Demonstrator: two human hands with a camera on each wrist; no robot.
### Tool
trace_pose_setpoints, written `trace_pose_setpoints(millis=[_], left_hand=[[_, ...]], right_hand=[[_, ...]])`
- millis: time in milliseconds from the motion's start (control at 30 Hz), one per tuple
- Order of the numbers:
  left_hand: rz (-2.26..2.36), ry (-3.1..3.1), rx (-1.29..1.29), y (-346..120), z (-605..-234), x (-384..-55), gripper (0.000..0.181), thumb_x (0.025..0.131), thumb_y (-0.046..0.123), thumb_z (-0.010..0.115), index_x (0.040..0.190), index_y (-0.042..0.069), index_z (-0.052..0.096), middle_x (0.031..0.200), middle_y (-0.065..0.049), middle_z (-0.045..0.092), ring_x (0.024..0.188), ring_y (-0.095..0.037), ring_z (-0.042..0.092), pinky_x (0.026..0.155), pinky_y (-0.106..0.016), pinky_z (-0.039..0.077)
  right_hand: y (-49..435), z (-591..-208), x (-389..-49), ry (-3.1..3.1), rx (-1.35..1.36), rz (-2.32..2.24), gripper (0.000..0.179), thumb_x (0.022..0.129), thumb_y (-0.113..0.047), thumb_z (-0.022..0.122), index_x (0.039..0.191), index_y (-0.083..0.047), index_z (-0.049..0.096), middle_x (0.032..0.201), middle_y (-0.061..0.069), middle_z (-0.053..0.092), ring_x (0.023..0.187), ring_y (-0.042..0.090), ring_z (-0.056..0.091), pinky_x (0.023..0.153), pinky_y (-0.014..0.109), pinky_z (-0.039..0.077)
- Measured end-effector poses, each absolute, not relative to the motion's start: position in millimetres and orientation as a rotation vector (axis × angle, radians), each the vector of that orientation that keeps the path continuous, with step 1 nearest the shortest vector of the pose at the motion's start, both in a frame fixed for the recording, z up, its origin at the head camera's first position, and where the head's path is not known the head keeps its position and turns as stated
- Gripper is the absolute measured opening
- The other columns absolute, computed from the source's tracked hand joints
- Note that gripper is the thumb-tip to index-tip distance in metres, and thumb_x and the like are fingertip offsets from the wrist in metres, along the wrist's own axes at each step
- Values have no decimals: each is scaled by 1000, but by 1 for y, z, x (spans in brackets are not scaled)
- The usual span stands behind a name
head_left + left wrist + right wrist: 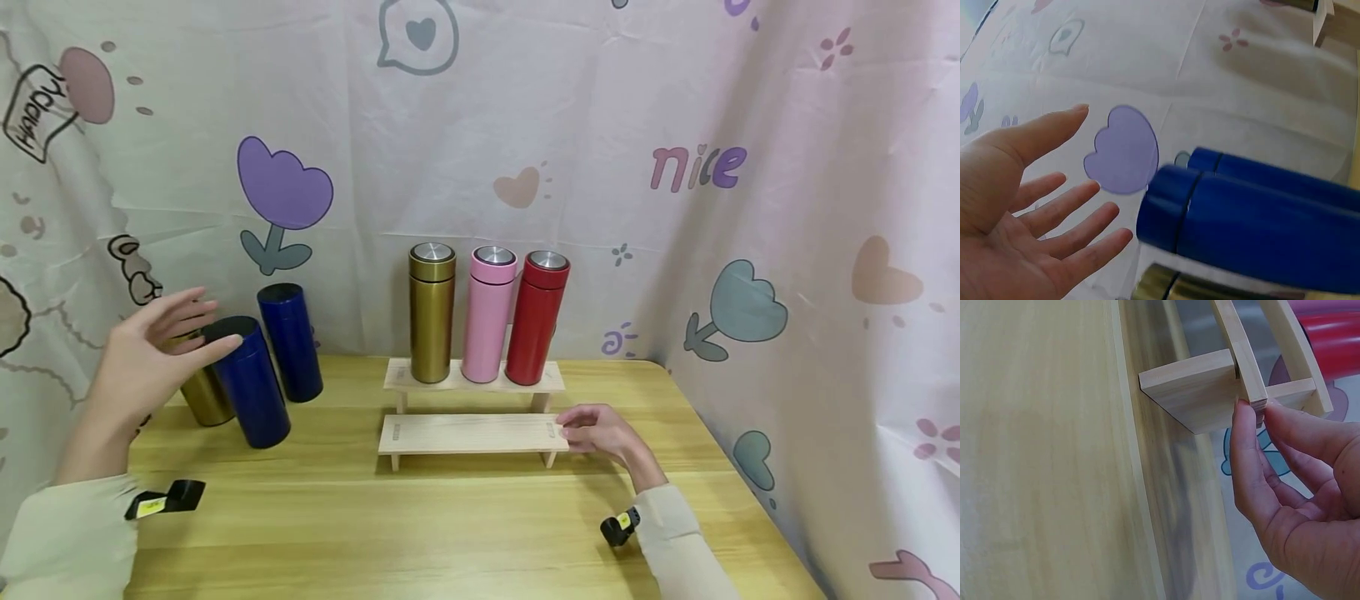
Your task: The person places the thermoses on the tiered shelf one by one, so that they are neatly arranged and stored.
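Observation:
My left hand (150,358) is raised at the left with fingers and thumb spread. It holds nothing. In the left wrist view a gap shows between its fingertips and the lid of the nearer blue thermos flask (1260,225). Behind that stands a second blue flask (292,354); a gold flask (207,396) is partly hidden by my hand. My right hand (607,435) pinches the right end of the low front wooden shelf (472,433) between thumb and fingers. On the rear shelf (393,377) gold (431,321), pink (487,329) and red (535,329) flasks stand side by side.
A light wood-grain table (337,533) carries the shelves and flasks. Close behind it hangs a printed curtain (570,108), which also runs down the left and right sides. Each wrist wears a small black camera.

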State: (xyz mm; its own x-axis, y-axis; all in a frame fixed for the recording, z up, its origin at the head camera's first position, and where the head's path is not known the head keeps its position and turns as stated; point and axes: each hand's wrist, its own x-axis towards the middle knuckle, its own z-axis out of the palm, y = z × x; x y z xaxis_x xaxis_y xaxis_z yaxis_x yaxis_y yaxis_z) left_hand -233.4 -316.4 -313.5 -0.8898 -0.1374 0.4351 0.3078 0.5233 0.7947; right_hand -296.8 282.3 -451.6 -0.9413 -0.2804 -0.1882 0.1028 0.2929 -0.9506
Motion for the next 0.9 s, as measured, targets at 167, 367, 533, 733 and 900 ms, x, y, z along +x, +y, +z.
trace_pose_setpoints(millis=[167, 367, 533, 733, 900], left_hand=[[-1290, -2395, -44, -329, -321, -231, 79, 91, 28, 81, 159, 29, 40, 129, 32, 56, 101, 24, 51, 78, 5, 44], [-1278, -2445, -49, -338, -334, -234, 82, 92, 28, 79, 161, 26, 35, 131, 31, 54, 100, 26, 47, 74, 4, 43], [-1244, -2522, -33, -341, -346, -240, 88, 94, 32, 77, 165, 19, 26, 151, 17, 51, 97, 28, 42, 72, 4, 38], [-1214, -2589, 8, -346, -359, -244, 92, 95, 38, 75, 166, 17, 21, 164, -18, 40, 94, 29, 39, 69, 1, 37], [-1226, -2612, -2, -350, -371, -245, 94, 95, 38, 75, 166, 16, 18, 163, -23, 38, 95, 28, 40, 69, 0, 39]], right_hand=[[282, -452, -297, 2248, -149, -1690, 37, 94, -1, 72, 126, 14, 62, 99, 7, 71, 84, 13, 71, 82, 33, 65], [282, -452, -298, 2242, -158, -1693, 38, 95, -1, 71, 127, 15, 61, 100, 7, 71, 84, 13, 71, 84, 36, 65], [282, -451, -297, 2258, -146, -1683, 37, 95, -2, 71, 126, 14, 62, 100, 8, 71, 84, 14, 71, 85, 38, 65], [281, -451, -297, 2264, -141, -1681, 37, 94, -2, 71, 127, 14, 62, 101, 10, 71, 83, 14, 71, 83, 36, 65], [281, -451, -297, 2268, -144, -1679, 36, 95, -2, 71, 126, 14, 62, 100, 9, 71, 83, 13, 71, 82, 35, 65]])
